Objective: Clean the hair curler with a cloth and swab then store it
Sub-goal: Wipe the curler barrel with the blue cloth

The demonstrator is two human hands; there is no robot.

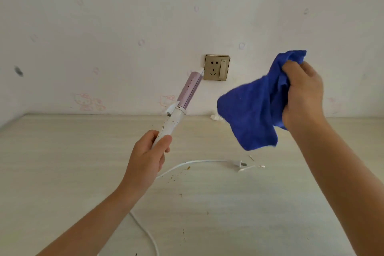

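Pale woodgrain table (62,172), left hand (148,157) gripping cylindrical curler (182,106), right hand (303,93) clutching crumpled blue cloth (253,110)

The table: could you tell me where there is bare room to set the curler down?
The table is bare left of the left hand, and at far right beyond the right forearm. The middle is crowded: cord, plug, swabs, brown crumbs.

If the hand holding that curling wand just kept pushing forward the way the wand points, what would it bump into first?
Probably the wall socket. The left hand aims the hair curler up and away, its tip lined up with the socket's left edge. Depth is unclear, so it might meet bare wall beside it.
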